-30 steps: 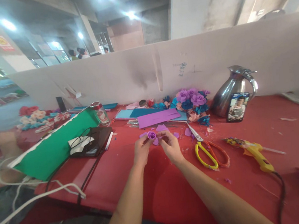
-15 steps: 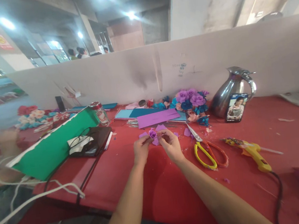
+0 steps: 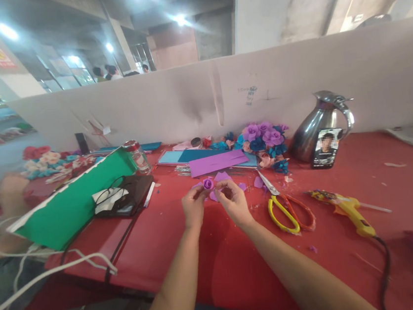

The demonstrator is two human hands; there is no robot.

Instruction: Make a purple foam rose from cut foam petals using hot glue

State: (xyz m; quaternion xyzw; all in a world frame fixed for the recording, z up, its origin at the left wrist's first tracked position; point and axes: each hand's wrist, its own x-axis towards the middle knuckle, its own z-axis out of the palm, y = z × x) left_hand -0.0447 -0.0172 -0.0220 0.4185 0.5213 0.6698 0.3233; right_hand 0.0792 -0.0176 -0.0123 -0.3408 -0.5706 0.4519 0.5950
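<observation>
A purple paper flower (image 3: 208, 183) between two hands, above the surface (image 3: 221, 282).
The left hand (image 3: 193, 208) holds the flower in its fingertips; the right hand (image 3: 234, 202) has thumb and forefinger bent in at its right edge, whether pinching it I cannot tell. Purple petals (image 3: 222, 176) lie just beyond; scissors (image 3: 284, 213) and a glue gun (image 3: 352, 210) lie to the right.

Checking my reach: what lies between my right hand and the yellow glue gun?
In the head view, scissors lie on the red table between your right hand and the glue gun.
</observation>
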